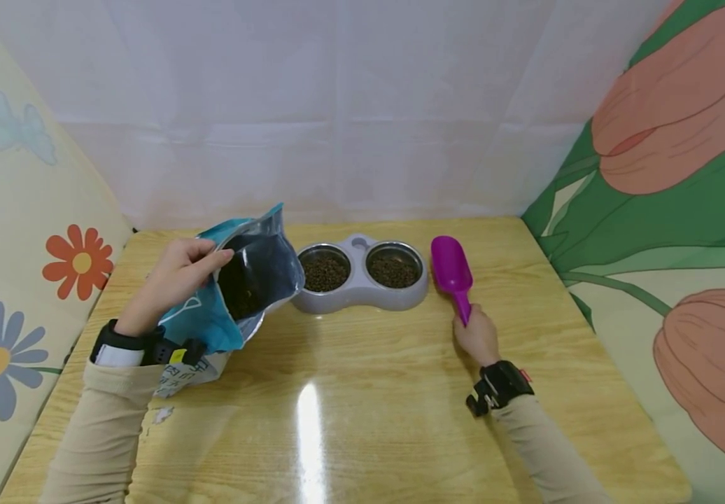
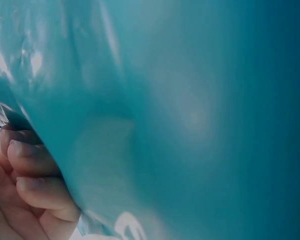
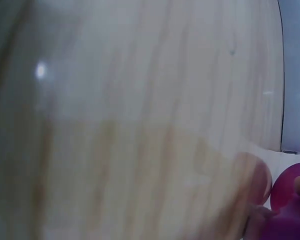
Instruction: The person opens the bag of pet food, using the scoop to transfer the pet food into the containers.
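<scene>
My left hand pinches the rim of an opened blue foil bag, thumb on the inside of its mouth. Dark contents show deep in the bag, whose silvery lining faces up and right. In the left wrist view, curled fingers lie against the bag's blue side. My right hand grips the handle of a purple scoop, which lies at the table's right with its bowl pointing away. Part of the purple scoop shows at the right wrist view's lower corner.
A grey double feeder stands between the bag and the scoop. Brown kibble lies in its left metal bowl, and more kibble in the right one. A white cloth hangs behind the wooden table; printed panels flank it.
</scene>
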`<act>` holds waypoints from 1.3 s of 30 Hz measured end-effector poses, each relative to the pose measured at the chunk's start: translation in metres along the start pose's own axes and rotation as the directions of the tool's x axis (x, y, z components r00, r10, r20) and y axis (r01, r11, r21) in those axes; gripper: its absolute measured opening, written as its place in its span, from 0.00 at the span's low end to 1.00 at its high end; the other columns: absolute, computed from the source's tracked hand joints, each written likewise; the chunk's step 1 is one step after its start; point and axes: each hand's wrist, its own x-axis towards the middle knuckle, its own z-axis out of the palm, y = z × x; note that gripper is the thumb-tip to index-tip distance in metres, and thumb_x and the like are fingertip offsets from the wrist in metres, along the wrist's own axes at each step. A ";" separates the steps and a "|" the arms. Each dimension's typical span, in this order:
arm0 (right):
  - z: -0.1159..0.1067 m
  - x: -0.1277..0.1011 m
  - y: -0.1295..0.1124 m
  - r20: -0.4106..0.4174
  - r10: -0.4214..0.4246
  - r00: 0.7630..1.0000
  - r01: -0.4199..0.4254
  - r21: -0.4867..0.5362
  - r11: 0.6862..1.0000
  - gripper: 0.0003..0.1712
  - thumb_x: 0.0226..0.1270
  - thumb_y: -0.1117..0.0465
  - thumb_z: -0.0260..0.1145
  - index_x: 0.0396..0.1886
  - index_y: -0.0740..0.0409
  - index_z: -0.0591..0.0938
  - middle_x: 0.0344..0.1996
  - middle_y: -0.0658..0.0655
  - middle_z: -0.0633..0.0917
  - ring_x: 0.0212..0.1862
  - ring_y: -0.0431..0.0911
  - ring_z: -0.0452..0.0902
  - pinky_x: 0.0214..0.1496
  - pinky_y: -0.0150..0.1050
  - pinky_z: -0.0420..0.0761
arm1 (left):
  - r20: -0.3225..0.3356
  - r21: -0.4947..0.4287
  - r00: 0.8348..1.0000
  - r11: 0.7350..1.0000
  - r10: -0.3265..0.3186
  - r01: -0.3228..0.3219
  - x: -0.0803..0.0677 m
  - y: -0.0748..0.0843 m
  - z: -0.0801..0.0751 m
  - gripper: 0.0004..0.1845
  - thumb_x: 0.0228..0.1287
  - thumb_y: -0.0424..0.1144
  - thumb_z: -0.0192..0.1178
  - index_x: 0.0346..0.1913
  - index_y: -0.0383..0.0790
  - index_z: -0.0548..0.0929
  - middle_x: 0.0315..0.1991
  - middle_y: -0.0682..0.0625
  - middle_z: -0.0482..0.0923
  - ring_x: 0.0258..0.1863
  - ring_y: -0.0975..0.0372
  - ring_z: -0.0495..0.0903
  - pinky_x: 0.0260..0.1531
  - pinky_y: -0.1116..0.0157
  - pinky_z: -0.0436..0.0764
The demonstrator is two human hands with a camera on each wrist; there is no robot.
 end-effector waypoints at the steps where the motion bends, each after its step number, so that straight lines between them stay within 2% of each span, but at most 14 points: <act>1: 0.000 0.000 0.000 0.002 0.013 1.000 -0.013 -0.004 1.000 0.15 0.61 0.62 0.54 0.35 0.74 0.69 0.21 0.67 0.74 0.23 0.60 0.72 0.26 0.54 0.71 | -0.001 0.000 1.000 1.000 0.000 0.000 0.000 0.000 0.000 0.19 0.66 0.35 0.51 0.16 0.35 0.66 0.12 0.51 0.58 0.11 0.59 0.61 0.13 0.65 0.59; 6: -0.002 0.000 -0.002 0.009 0.054 0.999 -0.053 -0.031 0.998 0.15 0.61 0.58 0.55 0.32 0.70 0.71 0.20 0.65 0.75 0.23 0.58 0.73 0.22 0.50 0.69 | -0.002 0.011 1.000 1.000 -0.004 0.004 0.000 0.000 0.000 0.19 0.66 0.35 0.51 0.16 0.34 0.67 0.12 0.51 0.58 0.12 0.59 0.61 0.13 0.65 0.60; 12: -0.006 -0.002 -0.004 0.003 0.026 1.000 -0.026 -0.064 0.998 0.15 0.58 0.58 0.58 0.29 0.69 0.72 0.21 0.65 0.75 0.24 0.60 0.74 0.23 0.51 0.69 | 0.000 0.004 1.000 1.000 -0.010 0.010 0.000 0.001 0.000 0.19 0.66 0.35 0.51 0.16 0.34 0.67 0.11 0.52 0.58 0.11 0.59 0.60 0.12 0.65 0.59; 23: -0.008 -0.001 -0.004 0.042 0.041 0.998 -0.037 -0.085 0.996 0.20 0.57 0.58 0.62 0.39 0.73 0.72 0.24 0.64 0.75 0.26 0.57 0.73 0.26 0.49 0.69 | 0.009 0.006 1.000 1.000 -0.019 0.019 0.000 0.001 0.000 0.19 0.66 0.36 0.51 0.17 0.34 0.67 0.12 0.51 0.59 0.11 0.59 0.61 0.13 0.66 0.61; 30: -0.009 -0.002 -0.005 0.051 0.026 0.998 -0.023 -0.075 0.997 0.28 0.54 0.58 0.65 0.49 0.75 0.70 0.31 0.68 0.76 0.32 0.59 0.74 0.32 0.51 0.70 | 0.006 0.007 1.000 1.000 -0.016 0.016 -0.001 0.001 0.000 0.19 0.66 0.36 0.51 0.17 0.34 0.67 0.12 0.51 0.59 0.12 0.59 0.61 0.13 0.66 0.61; 34: -0.010 -0.002 -0.006 0.036 0.018 0.999 -0.016 -0.068 0.998 0.33 0.53 0.59 0.66 0.54 0.75 0.68 0.37 0.72 0.74 0.38 0.62 0.72 0.36 0.54 0.70 | 0.004 0.008 1.000 1.000 -0.015 0.015 -0.001 0.001 0.000 0.19 0.66 0.36 0.51 0.16 0.34 0.67 0.12 0.51 0.59 0.11 0.59 0.61 0.13 0.65 0.60; 39: -0.009 -0.002 -0.009 -0.017 -0.013 1.000 0.012 -0.058 0.998 0.38 0.51 0.61 0.67 0.58 0.76 0.64 0.45 0.74 0.69 0.48 0.65 0.64 0.44 0.57 0.67 | 0.001 0.011 1.000 1.000 -0.011 0.011 -0.001 0.001 0.000 0.19 0.66 0.36 0.51 0.16 0.34 0.67 0.12 0.51 0.59 0.11 0.59 0.61 0.13 0.65 0.60</act>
